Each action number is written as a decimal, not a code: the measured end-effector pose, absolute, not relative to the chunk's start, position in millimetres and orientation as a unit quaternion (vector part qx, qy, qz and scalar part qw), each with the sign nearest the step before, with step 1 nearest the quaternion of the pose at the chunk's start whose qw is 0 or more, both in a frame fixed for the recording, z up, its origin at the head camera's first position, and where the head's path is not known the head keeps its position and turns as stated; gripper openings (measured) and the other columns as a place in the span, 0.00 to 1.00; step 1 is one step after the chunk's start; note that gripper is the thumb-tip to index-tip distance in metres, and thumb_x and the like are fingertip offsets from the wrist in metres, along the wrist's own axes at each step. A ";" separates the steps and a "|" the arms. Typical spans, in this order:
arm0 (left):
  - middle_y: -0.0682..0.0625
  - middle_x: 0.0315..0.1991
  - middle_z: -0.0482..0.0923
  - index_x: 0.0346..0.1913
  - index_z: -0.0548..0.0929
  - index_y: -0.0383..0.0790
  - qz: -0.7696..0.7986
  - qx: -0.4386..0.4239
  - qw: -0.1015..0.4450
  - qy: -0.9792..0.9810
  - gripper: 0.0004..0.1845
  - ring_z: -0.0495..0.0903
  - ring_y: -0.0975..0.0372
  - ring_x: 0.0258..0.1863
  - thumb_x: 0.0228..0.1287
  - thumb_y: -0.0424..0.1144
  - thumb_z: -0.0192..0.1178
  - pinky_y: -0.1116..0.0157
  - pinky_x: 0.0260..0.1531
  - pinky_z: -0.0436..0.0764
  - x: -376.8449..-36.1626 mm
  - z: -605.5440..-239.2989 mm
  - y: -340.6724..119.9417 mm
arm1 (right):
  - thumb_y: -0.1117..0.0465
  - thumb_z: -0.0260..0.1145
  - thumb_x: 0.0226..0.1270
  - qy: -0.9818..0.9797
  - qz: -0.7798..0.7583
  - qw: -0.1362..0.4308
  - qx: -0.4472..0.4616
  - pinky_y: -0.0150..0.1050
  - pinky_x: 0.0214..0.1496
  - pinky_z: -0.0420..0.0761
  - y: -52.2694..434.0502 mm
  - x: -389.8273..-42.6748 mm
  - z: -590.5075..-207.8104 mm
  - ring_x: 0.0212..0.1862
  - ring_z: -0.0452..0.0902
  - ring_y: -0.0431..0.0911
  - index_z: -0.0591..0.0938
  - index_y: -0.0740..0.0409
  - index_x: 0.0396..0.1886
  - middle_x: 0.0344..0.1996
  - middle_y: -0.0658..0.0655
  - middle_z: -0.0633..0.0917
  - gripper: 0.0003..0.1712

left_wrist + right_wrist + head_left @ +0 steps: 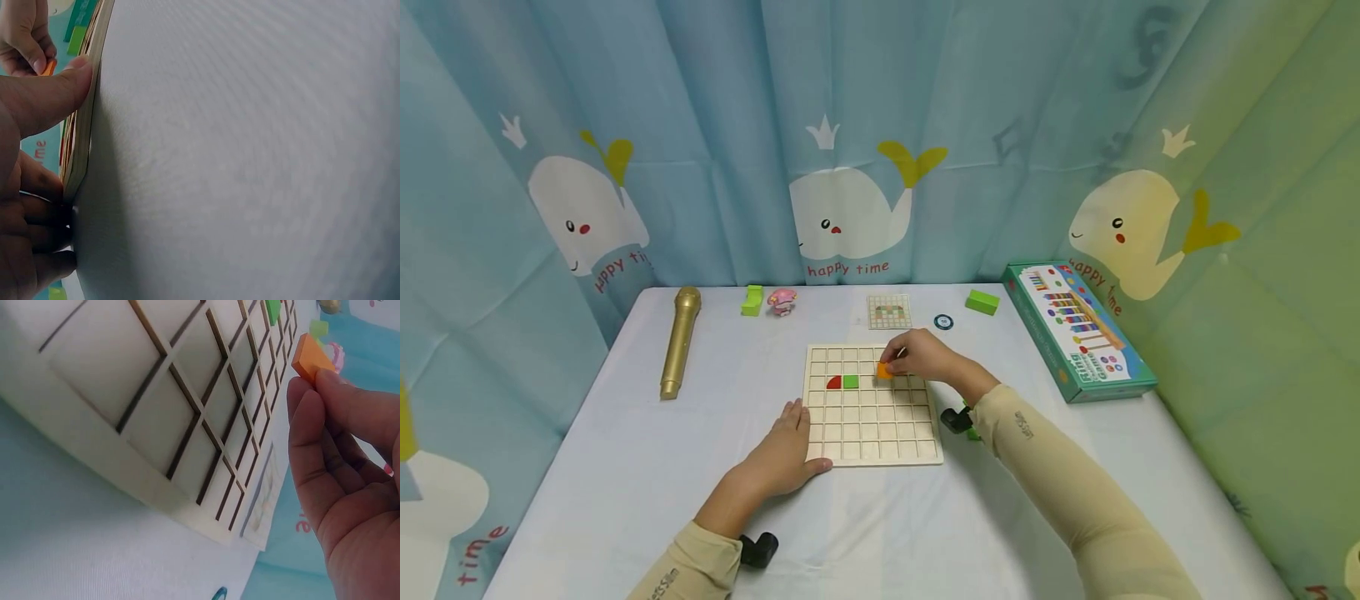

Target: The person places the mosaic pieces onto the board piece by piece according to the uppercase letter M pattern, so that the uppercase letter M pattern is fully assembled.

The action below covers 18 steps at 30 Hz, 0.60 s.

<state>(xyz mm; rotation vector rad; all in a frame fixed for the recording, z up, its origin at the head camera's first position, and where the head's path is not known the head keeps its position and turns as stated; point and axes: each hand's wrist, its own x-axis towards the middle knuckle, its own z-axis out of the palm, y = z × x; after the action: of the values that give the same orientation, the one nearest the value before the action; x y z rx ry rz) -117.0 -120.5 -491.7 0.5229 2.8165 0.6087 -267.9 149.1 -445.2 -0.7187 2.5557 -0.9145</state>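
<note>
2 hands at grid board (872, 433); right hand (925, 354) pinches orange tile (884, 372) just above board's upper row; left hand (786, 454) flat, fingers straight, pressing board's left edge; red piece (833, 382), green tile (850, 382) seated side by side in cells.

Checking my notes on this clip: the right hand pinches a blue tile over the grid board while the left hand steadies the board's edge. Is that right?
Not quite: the tile in the right hand is orange, not blue, as the right wrist view shows clearly. The rest holds: it is pinched over the grid board, and the left hand steadies the board's edge.
</note>
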 end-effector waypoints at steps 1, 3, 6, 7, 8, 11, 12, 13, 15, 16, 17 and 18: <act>0.22 0.74 0.49 0.71 0.55 0.14 0.207 0.178 0.105 0.956 0.50 0.48 0.36 0.76 0.67 0.52 0.66 0.46 0.72 0.56 -117.1 -491.6 -120.4 | 0.65 0.71 0.67 0.897 -0.321 0.166 -0.253 0.37 0.40 0.82 147.7 -268.4 -446.2 0.35 0.81 0.41 0.89 0.55 0.38 0.34 0.48 0.87 0.03; 0.22 0.74 0.48 0.72 0.55 0.14 0.203 0.177 0.107 0.957 0.50 0.48 0.36 0.76 0.67 0.52 0.66 0.46 0.73 0.56 -117.0 -491.3 -120.6 | 0.65 0.71 0.67 0.896 -0.322 0.167 -0.255 0.36 0.40 0.82 145.3 -269.7 -448.6 0.36 0.81 0.41 0.89 0.55 0.37 0.34 0.48 0.88 0.03; 0.22 0.74 0.48 0.72 0.55 0.14 0.204 0.176 0.108 0.957 0.51 0.47 0.36 0.76 0.67 0.53 0.66 0.46 0.73 0.56 -116.6 -491.1 -121.1 | 0.65 0.71 0.67 0.893 -0.327 0.171 -0.258 0.36 0.40 0.82 142.0 -271.6 -452.2 0.36 0.81 0.41 0.89 0.55 0.37 0.35 0.48 0.88 0.03; 0.23 0.75 0.48 0.72 0.55 0.14 0.203 0.175 0.109 0.957 0.51 0.47 0.36 0.76 0.67 0.53 0.66 0.46 0.73 0.55 -116.5 -491.3 -121.3 | 0.65 0.71 0.67 0.891 -0.329 0.171 -0.261 0.36 0.40 0.82 141.2 -272.3 -453.7 0.35 0.82 0.41 0.89 0.55 0.37 0.35 0.48 0.88 0.03; 0.23 0.75 0.48 0.72 0.55 0.14 0.200 0.175 0.110 0.958 0.51 0.47 0.36 0.76 0.67 0.54 0.66 0.47 0.73 0.55 -116.6 -491.4 -121.6 | 0.65 0.71 0.67 0.890 -0.330 0.172 -0.262 0.36 0.40 0.82 140.2 -272.8 -454.6 0.35 0.82 0.40 0.89 0.56 0.37 0.35 0.48 0.88 0.03; 0.23 0.75 0.48 0.72 0.55 0.14 0.202 0.174 0.109 0.957 0.51 0.47 0.36 0.76 0.67 0.53 0.66 0.46 0.73 0.55 -117.1 -491.6 -121.8 | 0.65 0.71 0.66 0.890 -0.330 0.171 -0.265 0.36 0.41 0.82 136.9 -274.0 -456.4 0.36 0.82 0.40 0.90 0.55 0.36 0.35 0.48 0.88 0.03; 0.23 0.75 0.48 0.72 0.55 0.14 0.201 0.174 0.111 0.958 0.51 0.47 0.36 0.76 0.67 0.53 0.66 0.46 0.73 0.55 -117.4 -491.7 -121.8 | 0.65 0.71 0.66 0.890 -0.328 0.169 -0.267 0.36 0.41 0.81 135.9 -274.3 -457.0 0.37 0.81 0.40 0.90 0.55 0.36 0.35 0.48 0.88 0.03; 0.22 0.75 0.48 0.72 0.55 0.14 0.202 0.174 0.110 0.957 0.50 0.47 0.36 0.76 0.67 0.53 0.66 0.46 0.73 0.55 -117.6 -491.7 -121.8 | 0.65 0.71 0.66 0.890 -0.327 0.168 -0.269 0.36 0.42 0.81 134.9 -274.6 -457.5 0.37 0.81 0.41 0.90 0.55 0.36 0.35 0.48 0.88 0.03; 0.22 0.74 0.48 0.72 0.55 0.14 0.205 0.174 0.112 0.957 0.50 0.47 0.36 0.76 0.67 0.52 0.66 0.46 0.72 0.55 -118.0 -491.6 -121.5 | 0.65 0.71 0.66 0.891 -0.324 0.167 -0.269 0.36 0.42 0.81 132.9 -274.6 -458.1 0.38 0.80 0.41 0.90 0.55 0.36 0.35 0.48 0.88 0.03; 0.22 0.75 0.48 0.72 0.55 0.14 0.205 0.175 0.113 0.956 0.50 0.47 0.36 0.76 0.67 0.52 0.66 0.46 0.73 0.55 -118.3 -491.6 -121.4 | 0.65 0.71 0.66 0.892 -0.321 0.166 -0.270 0.36 0.42 0.80 132.0 -274.7 -458.7 0.37 0.80 0.41 0.90 0.55 0.36 0.35 0.48 0.88 0.03; 0.22 0.74 0.48 0.71 0.55 0.14 0.208 0.175 0.112 0.956 0.50 0.47 0.35 0.76 0.67 0.52 0.66 0.46 0.72 0.56 -118.4 -491.6 -121.1 | 0.65 0.71 0.67 0.893 -0.320 0.166 -0.271 0.36 0.42 0.80 131.2 -274.6 -459.5 0.37 0.80 0.41 0.90 0.55 0.36 0.35 0.48 0.88 0.03; 0.22 0.75 0.48 0.72 0.55 0.14 0.206 0.175 0.114 0.956 0.50 0.47 0.36 0.76 0.67 0.52 0.66 0.46 0.73 0.55 -118.4 -491.5 -121.0 | 0.65 0.71 0.67 0.893 -0.319 0.168 -0.270 0.36 0.41 0.80 130.5 -274.9 -460.6 0.36 0.79 0.41 0.90 0.55 0.36 0.35 0.47 0.88 0.03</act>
<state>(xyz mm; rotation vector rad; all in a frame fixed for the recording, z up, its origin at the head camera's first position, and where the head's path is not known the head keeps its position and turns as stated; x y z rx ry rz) -118.4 -121.0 -491.5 0.5127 2.8035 0.6044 -274.9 130.5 -460.6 -0.7686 2.5394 -0.9077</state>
